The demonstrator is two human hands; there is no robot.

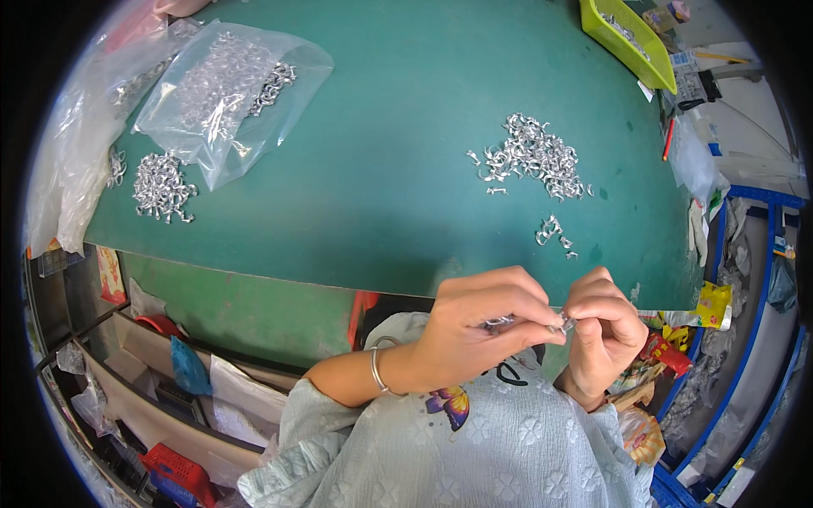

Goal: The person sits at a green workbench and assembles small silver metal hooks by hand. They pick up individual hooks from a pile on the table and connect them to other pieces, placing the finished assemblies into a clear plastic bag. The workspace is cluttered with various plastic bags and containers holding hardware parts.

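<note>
My left hand point(483, 326) and my right hand point(600, 330) meet just off the table's front edge, fingertips pinched together. Between them is a small silver metal piece point(566, 321), mostly covered by the fingers. More silver pieces point(500, 322) show inside the curled fingers of my left hand. Beyond my right hand, a few loose curved silver pieces point(551, 229) lie on the green table point(381, 169). Farther back is a larger heap of curved silver pieces point(542, 157). Another heap of them point(161, 188) lies at the left.
A clear plastic bag point(233, 93) with many silver pieces lies at the back left, beside more plastic sheeting point(68, 161). The yellow-green bin point(631, 42) at the back right holds similar pieces. Blue shelving point(732, 339) stands right; a cluttered shelf point(169, 372) stands lower left.
</note>
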